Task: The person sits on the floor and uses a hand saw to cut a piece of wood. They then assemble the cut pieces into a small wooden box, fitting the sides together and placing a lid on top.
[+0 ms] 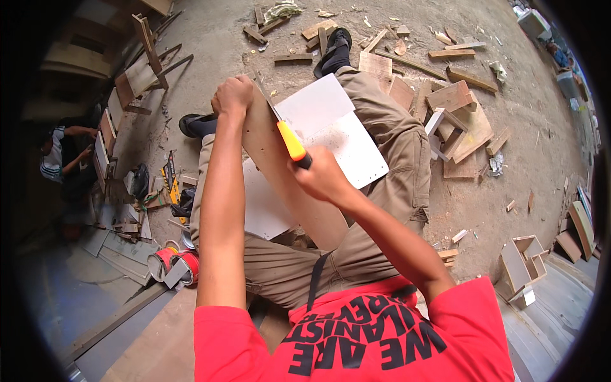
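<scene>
A long brown wooden board (280, 172) lies slantwise across my lap, its far end up by my left hand (232, 97). That hand is closed over the board's far left edge. In my right hand (320, 173) is a handsaw (291, 140) with a yellow-orange and black handle. Its thin metal blade, seen nearly edge-on, points away from me along the board's right edge; whether it touches the wood I cannot tell. Under and beside the board are white panels (347, 149), speckled with sawdust, resting between my legs.
Wood offcuts (468, 121) litter the concrete floor to the right and ahead. At left stand red cans (184, 266), near a yellow-and-black tool (170, 181). Another person (57, 153) sits at far left handling a panel. A small open wooden box (522, 267) is at right.
</scene>
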A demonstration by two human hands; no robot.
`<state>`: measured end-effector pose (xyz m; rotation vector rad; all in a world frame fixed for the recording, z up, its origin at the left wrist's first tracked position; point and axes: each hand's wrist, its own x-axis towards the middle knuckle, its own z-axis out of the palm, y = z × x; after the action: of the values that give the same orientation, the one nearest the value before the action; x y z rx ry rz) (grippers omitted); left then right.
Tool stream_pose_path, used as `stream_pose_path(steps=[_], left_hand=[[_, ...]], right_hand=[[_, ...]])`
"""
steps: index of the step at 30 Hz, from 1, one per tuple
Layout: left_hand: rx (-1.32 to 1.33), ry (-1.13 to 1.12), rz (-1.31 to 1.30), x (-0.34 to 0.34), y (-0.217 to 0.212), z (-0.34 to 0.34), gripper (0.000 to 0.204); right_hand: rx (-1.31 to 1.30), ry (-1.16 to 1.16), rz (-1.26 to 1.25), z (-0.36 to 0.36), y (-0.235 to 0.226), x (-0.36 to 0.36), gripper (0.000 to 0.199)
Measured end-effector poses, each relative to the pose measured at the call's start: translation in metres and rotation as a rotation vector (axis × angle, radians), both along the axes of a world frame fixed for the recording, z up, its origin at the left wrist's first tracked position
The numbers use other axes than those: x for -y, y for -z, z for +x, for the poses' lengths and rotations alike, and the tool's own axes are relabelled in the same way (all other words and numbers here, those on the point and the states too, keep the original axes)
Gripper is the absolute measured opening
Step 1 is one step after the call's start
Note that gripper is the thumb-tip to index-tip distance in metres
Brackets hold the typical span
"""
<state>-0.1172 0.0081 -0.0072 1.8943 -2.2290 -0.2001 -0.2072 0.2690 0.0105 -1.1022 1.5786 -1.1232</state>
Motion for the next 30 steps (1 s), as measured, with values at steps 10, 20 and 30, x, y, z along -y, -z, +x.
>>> stream_pose_path(steps=[10,20,30], left_hand=[[-0.018,0.022,0.032,-0.006,-0.012,0.002,0.061],[-0.031,0.043,-0.025,0.002,0.005,-0.006,0.058],[-0.055,0.084,0.013,0.008,0.012,0.013,0.059]], right_hand=[[0.128,-0.026,0.13,-0.011,-0.096,-0.176,0.02],[0.212,-0.007,0.146,-0.023,0.006,0.051,0.03],[0.063,-0.073,0.067,-0.015,-0.035,-0.131,0.022]])
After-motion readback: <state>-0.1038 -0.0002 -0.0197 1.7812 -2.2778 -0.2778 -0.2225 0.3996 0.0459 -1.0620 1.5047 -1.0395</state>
